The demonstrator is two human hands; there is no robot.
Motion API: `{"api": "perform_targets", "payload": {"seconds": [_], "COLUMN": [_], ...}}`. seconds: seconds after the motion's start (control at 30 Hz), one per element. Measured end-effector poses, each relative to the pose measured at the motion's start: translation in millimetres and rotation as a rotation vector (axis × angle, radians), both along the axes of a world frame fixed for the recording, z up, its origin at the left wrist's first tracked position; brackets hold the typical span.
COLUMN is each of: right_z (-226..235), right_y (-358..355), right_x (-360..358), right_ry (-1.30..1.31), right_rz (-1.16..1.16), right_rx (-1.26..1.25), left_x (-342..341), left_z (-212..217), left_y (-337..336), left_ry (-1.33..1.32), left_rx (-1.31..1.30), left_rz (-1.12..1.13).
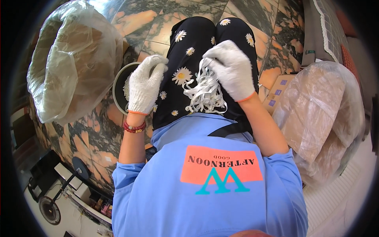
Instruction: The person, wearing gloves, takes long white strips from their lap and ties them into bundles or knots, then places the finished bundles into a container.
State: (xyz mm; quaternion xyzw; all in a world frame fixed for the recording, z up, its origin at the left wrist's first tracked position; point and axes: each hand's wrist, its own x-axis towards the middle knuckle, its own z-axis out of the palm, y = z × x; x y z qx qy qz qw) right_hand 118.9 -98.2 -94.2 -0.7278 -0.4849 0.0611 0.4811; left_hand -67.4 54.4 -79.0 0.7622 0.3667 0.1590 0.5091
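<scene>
My right hand (232,71), in a white knitted glove with an orange cuff, pinches the upper end of a tangled bunch of thin white strips (206,93). The bunch rests on my lap, over black trousers with a daisy print. My left hand (148,85), gloved the same way, is over the left thigh, beside a round pale-rimmed bucket (115,89). Its thumb and forefinger curl toward each other; anything between them is too small to make out. Part of the bucket is hidden behind this hand, and something white and grainy shows inside.
A large clear plastic bag (71,63) stands open at the left, with brown cardboard showing through. Another plastic bag (316,114) lies at the right, beside a cardboard box (277,93). A grey sofa (321,39) is at the far right. A fan (50,209) is at lower left.
</scene>
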Motion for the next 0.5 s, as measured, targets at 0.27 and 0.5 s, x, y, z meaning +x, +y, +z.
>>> {"api": "perform_targets", "payload": {"seconds": [0.27, 0.5], "right_z": [75.6, 81.1], "right_y": [-18.7, -37.5], "right_x": [6.0, 13.6], "right_ry": [0.567, 0.708], "right_rz": [0.105, 0.012], "right_rx": [-0.033, -0.070], "left_x": [50.0, 62.4], "left_z": [40.2, 40.5], "left_y": [-21.9, -48.3], "left_ry": [-0.365, -0.233], "left_rx": [-0.005, -0.691], "left_rz": [-0.543, -0.518]}}
